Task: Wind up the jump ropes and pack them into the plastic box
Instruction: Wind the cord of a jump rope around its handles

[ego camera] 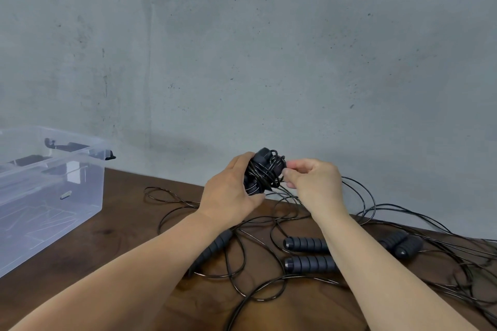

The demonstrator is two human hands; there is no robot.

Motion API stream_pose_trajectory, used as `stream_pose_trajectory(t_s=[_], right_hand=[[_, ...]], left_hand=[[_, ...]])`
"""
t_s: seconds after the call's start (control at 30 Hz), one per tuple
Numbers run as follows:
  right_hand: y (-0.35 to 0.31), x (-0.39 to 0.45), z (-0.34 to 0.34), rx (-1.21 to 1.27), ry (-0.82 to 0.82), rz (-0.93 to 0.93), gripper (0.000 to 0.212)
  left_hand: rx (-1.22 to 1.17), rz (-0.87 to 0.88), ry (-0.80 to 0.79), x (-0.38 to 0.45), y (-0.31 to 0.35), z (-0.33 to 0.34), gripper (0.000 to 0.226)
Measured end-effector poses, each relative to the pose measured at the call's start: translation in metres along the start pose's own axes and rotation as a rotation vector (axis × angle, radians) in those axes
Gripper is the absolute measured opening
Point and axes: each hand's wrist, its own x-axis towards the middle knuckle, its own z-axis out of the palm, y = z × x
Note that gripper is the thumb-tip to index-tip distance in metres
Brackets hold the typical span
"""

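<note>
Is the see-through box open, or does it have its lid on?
Open. The plastic box shows no lid across its top rim, so you look straight down into it.

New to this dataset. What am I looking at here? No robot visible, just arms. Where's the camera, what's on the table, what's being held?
There is no robot here: a person works with bare hands, and the single picture comes from a wide-angle camera worn on the head, looking forward and down. That is why you see only forearms reaching away from you.

The left hand grips a wound bundle of black jump rope, cord wrapped round its handles. The right hand pinches the cord at the bundle's side, apparently finishing the winding.

On the dark wooden table lie more jump ropes, not yet wound: loose black cords in tangled loops and several ribbed grey handles. At far left stands a clear plastic box, open at the top, where the ropes are meant to go. Behind is a grey concrete wall.
</note>
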Motion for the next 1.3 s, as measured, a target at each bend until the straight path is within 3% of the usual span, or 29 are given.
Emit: stream_pose_trajectory(t_s=[0.13,0.33,0.5,0.73,0.83,0.97,1.07,1.2,1.3], right_hand=[[0.002,-0.002,0.004,-0.122,0.056,-0.105,0.009],[0.007,-0.007,0.007,-0.195,-0.023,-0.191,0.018],[-0.001,0.001,-0.001,-0.308,-0.085,-0.270,0.009],[-0.033,0.021,-0.011,-0.986,-0.394,-0.477,0.019],[-0.037,0.025,-0.010,-1.152,-0.479,-0.602,0.025],[-0.035,0.030,-0.011,-1.124,-0.464,-0.711,0.030],[-0.032,0.036,-0.010,-1.048,-0.429,-0.692,0.028],[-0.017,0.033,-0.001,-0.845,-0.432,-0.493,0.020],[-0.009,0.027,0.012,-0.577,-0.399,-0.244,0.021]], left_hand=[[0.008,0.019,-0.012,-0.003,0.003,0.003,0.073],[0.028,0.025,0.000,-0.005,0.000,0.009,0.070],[0.130,0.098,-0.023,-0.002,-0.001,0.007,0.071],[0.242,0.163,-0.090,-0.003,0.004,0.002,0.068],[0.247,0.151,-0.131,-0.002,0.004,0.002,0.072],[0.289,0.155,-0.224,0.004,0.003,-0.006,0.079],[0.288,0.134,-0.312,0.007,0.001,-0.009,0.086],[0.237,0.057,-0.409,0.004,-0.005,-0.014,0.091],[0.097,-0.114,-0.448,-0.001,-0.016,-0.019,0.093]])
